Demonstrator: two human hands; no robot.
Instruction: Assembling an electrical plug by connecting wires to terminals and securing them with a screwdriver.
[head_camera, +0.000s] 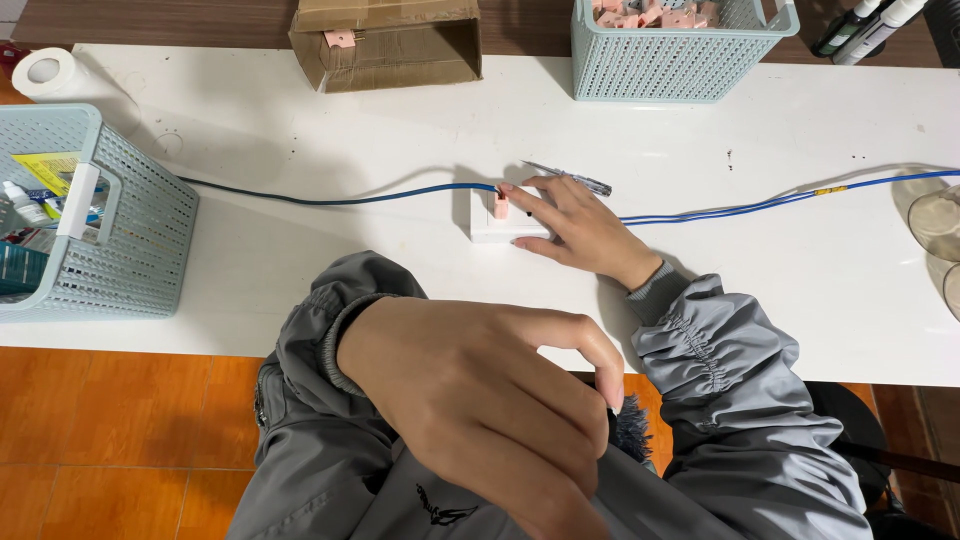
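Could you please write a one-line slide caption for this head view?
Right hand rests on a white switch box wired with blue cable on a white table; left hand near the jacket.

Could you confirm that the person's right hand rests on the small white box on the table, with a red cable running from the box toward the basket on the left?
Not quite: the cable is blue, not red. The head view shows the right hand resting on the small white box on the table, and the blue cable running from the box toward the basket on the left.
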